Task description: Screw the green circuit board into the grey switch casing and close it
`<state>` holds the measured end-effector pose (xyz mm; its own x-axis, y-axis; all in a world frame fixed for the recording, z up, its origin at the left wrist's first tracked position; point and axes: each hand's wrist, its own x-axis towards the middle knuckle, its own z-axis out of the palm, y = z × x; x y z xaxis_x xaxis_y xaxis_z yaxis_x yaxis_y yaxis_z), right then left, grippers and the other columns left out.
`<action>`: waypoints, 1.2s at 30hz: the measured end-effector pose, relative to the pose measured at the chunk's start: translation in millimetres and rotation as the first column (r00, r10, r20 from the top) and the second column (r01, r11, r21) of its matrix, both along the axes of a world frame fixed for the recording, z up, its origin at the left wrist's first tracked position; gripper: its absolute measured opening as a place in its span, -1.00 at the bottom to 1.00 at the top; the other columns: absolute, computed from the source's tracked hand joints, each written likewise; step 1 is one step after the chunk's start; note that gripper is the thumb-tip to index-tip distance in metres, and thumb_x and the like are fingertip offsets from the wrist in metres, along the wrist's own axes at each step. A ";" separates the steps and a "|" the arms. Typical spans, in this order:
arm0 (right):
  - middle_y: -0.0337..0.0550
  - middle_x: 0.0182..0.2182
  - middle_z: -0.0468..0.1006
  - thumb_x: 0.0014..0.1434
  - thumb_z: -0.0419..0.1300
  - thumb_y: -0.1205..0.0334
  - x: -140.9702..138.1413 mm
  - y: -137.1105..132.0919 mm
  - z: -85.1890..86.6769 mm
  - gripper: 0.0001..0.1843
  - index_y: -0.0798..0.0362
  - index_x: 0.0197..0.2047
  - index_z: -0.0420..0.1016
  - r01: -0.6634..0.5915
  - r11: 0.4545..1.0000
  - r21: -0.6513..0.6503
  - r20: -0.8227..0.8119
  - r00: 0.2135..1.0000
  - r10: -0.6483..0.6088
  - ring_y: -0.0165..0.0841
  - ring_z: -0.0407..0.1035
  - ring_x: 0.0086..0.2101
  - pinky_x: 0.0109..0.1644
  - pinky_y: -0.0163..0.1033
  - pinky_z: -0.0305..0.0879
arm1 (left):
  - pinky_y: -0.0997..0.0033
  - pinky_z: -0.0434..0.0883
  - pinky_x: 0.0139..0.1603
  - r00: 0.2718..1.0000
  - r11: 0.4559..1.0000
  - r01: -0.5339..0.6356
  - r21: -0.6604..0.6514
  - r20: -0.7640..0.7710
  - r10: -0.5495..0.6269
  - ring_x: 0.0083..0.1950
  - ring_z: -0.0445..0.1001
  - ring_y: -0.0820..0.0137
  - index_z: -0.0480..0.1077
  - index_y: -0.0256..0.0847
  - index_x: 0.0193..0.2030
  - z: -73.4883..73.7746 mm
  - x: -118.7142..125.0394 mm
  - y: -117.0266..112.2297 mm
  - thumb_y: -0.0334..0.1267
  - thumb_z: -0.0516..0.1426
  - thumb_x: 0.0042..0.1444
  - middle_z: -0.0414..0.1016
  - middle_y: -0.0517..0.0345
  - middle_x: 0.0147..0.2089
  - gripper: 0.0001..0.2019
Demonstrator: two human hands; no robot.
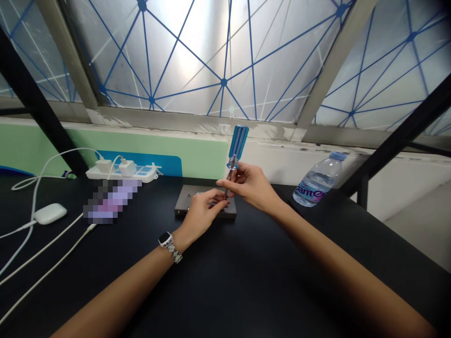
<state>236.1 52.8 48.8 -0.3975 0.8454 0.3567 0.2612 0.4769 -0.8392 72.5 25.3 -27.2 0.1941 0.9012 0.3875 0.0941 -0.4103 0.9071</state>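
Observation:
A screwdriver (238, 143) with a clear blue handle stands nearly upright, tip down. My right hand (254, 187) is closed on its metal shaft just below the handle, with thumb and fingers pinched together. Close to the tip, my left hand (204, 209) has its thumb and fingers drawn together in a pinch; whatever they hold is hidden. Beneath both hands lies a flat grey-brown metal box (183, 199) on the black table. The left hand covers part of its top, and the screwdriver's tip is hidden at the fingers.
A water bottle (319, 180) stands at the right, near a black slanted bar (394, 134). Left are a power strip (143, 173) with plugs, a blurred-out object (112, 202), a white case (51, 214) and several cables. The wall and window rise behind the table (232, 281).

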 end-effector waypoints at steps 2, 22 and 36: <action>-0.24 -0.49 0.53 0.08 0.42 0.01 1.9 -0.4 2.2 -0.66 0.05 -0.33 0.42 -0.027 1.000 -0.016 0.021 0.999 0.027 -0.32 0.51 -0.47 -0.39 -0.22 0.44 | 0.21 0.55 0.03 0.999 0.999 0.039 -0.006 0.019 -0.039 -0.10 0.64 0.22 0.55 -0.25 -0.08 -0.2 -0.6 -0.3 -0.21 0.21 0.24 0.65 -0.01 -0.15 -0.80; -0.17 -0.46 0.62 0.18 0.34 0.14 6.7 -6.1 15.1 -0.80 0.11 -0.31 0.54 -0.119 0.990 -0.077 0.077 0.989 0.125 -0.35 0.54 -0.46 -0.34 -0.25 0.45 | 0.39 0.54 -0.19 0.989 0.990 -0.128 0.059 -0.064 0.132 -0.24 0.56 0.35 0.46 -0.22 -0.23 -0.4 -0.4 -3.1 -0.17 0.30 0.14 0.55 0.11 -0.25 -0.81; -0.22 -0.48 0.55 0.12 0.40 0.00 -0.9 -2.8 3.0 -0.67 0.06 -0.29 0.45 0.011 1.000 -0.020 0.054 0.999 -0.010 -0.30 0.53 -0.47 -0.40 -0.23 0.44 | 0.23 0.54 0.04 1.000 1.000 -0.005 0.000 0.013 0.005 -0.06 0.63 0.21 0.55 -0.25 -0.05 -0.3 0.1 -3.9 -0.27 0.18 0.26 0.66 -0.02 -0.09 -0.81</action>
